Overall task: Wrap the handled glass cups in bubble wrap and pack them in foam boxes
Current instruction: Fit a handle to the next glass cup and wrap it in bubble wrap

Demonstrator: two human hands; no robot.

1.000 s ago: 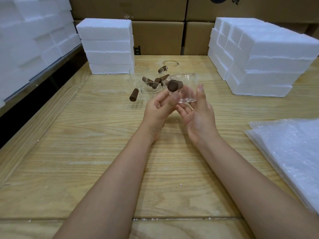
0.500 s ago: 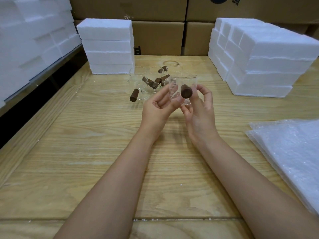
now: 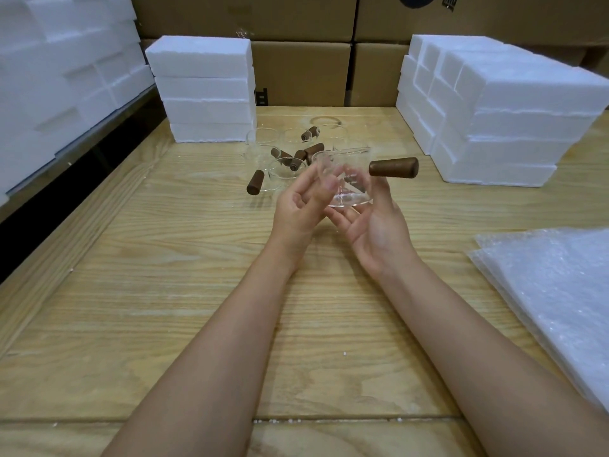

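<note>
Here, a clear round glass cup (image 3: 346, 184) with tapered wooden handle (image 3: 393, 167).

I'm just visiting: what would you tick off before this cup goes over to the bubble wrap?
1. Glass cup held by left hand and right hand, off the table: ok.
2. Wooden handle sticks out to the right, free of fingers: ok.
3. Bubble wrap stacked flat at the right: ok.
4. Glass free of cracks: cannot tell.
5. A foam box set out open: not ok, foam boxes all stacked.
</note>
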